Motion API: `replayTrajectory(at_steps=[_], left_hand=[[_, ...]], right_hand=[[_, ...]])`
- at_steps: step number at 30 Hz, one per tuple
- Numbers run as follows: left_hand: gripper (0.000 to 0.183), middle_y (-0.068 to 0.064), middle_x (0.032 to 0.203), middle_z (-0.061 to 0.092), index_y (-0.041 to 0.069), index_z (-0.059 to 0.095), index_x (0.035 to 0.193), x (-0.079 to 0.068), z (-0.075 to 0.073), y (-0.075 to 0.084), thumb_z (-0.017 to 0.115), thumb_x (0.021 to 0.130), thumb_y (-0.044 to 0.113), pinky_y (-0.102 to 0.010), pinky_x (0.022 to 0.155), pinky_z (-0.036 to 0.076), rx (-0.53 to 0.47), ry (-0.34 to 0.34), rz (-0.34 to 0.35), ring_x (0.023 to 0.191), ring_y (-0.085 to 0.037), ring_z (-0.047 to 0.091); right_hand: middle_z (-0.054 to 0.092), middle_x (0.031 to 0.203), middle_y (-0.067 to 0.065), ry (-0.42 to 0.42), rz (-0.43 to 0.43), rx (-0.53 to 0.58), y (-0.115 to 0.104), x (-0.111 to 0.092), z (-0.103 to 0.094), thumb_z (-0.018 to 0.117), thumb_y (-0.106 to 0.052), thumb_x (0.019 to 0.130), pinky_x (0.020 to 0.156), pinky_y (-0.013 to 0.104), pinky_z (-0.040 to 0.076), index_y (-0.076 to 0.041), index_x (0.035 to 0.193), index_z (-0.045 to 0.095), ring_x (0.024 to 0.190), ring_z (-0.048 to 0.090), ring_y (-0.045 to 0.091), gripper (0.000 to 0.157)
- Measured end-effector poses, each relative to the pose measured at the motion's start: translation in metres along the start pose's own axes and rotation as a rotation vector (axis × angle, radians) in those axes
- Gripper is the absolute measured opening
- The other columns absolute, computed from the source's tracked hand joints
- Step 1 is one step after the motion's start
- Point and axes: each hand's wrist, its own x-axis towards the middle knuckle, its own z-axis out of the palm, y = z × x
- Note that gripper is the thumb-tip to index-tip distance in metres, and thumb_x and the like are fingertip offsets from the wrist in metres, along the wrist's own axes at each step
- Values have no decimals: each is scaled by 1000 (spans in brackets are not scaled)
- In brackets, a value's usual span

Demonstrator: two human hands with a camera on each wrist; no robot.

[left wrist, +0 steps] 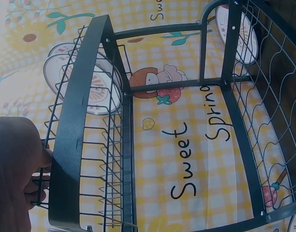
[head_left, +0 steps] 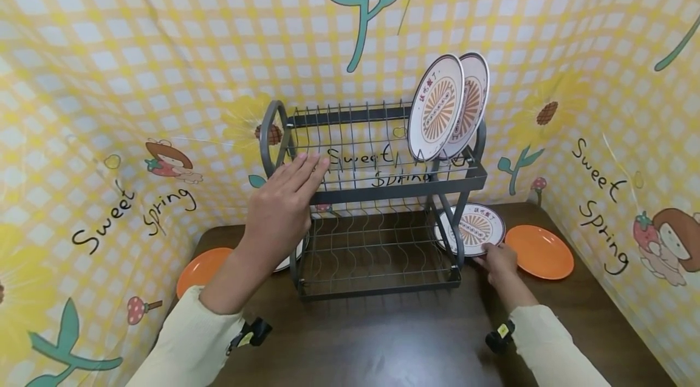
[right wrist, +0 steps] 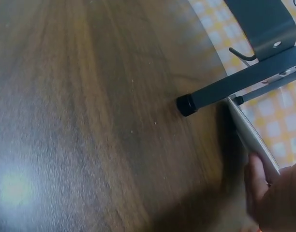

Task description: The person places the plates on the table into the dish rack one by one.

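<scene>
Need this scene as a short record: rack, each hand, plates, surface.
rack: two-tier dark wire dish rack
left_hand: left hand rests on upper tier's left end
right_hand: right hand pinches rim of a patterned plate, beside rack's right end
upper_tier: front standing plate and rear standing plate, at right end
orange: left orange plate, partly behind forearm; right orange plate
surface: brown wood-grain table
</scene>
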Motion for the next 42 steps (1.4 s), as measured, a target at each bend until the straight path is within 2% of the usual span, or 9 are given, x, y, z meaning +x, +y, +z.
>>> replayTrajectory(at_steps=[2,8,17,20,23,29,32,37,42], left_hand=[[58,-13,141,65,9,62,143,0,0,0,55,90,-14,-46,107,55,1,0,1,130,-31,63],[58,-13,141,65,9,62,143,0,-1,0,55,90,-14,-46,106,55,1,-21,0,130,-30,63],[59,-13,144,63,9,60,145,0,-3,-1,54,91,-13,-45,108,54,11,-41,1,132,-30,62],[59,-13,143,63,8,59,145,0,-3,-1,56,90,-13,-45,108,54,15,-40,3,132,-30,62],[59,-13,143,63,8,59,145,0,-3,-1,57,90,-13,-45,108,53,18,-43,5,132,-30,62],[59,-12,145,62,8,60,145,-1,-3,-1,59,89,-12,-44,109,53,25,-47,7,133,-29,62],[59,-13,144,63,8,60,144,0,-2,0,59,89,-12,-44,108,53,28,-42,11,132,-29,62],[59,-12,144,63,8,60,144,0,-2,-1,58,89,-12,-44,108,53,26,-46,9,132,-29,62],[59,-12,145,62,9,60,144,-1,-2,-1,57,89,-12,-45,108,53,22,-47,4,133,-29,62]], right_hand=[[58,125,21,11,-37,-62,-1,-1,-1,45,-8,106,69,19,62,9,154,35,63,64,0,52],[66,82,9,90,-161,-296,-5,-4,-13,54,-9,101,52,20,57,14,134,57,55,62,5,41],[72,73,7,57,-333,-447,-16,-14,-40,57,-13,102,50,20,55,21,126,59,54,65,2,42],[75,77,15,63,-372,-486,-21,-17,-47,59,-13,102,50,21,54,23,125,59,55,64,2,43],[75,88,22,70,-370,-465,-26,-20,-53,60,-11,101,54,23,59,23,127,57,56,64,1,44],[75,84,11,34,-392,-405,-32,-29,-68,58,-7,101,61,23,63,24,132,53,59,64,-3,44],[78,85,13,31,-401,-432,-37,-35,-77,57,-10,102,61,20,62,23,134,52,58,64,-6,46],[76,105,26,2,-398,-504,-46,-48,-91,55,-18,105,63,21,62,20,138,50,62,68,-7,51],[70,119,33,3,-446,-577,-52,-56,-103,51,-22,107,64,17,60,19,137,51,69,66,-9,50]])
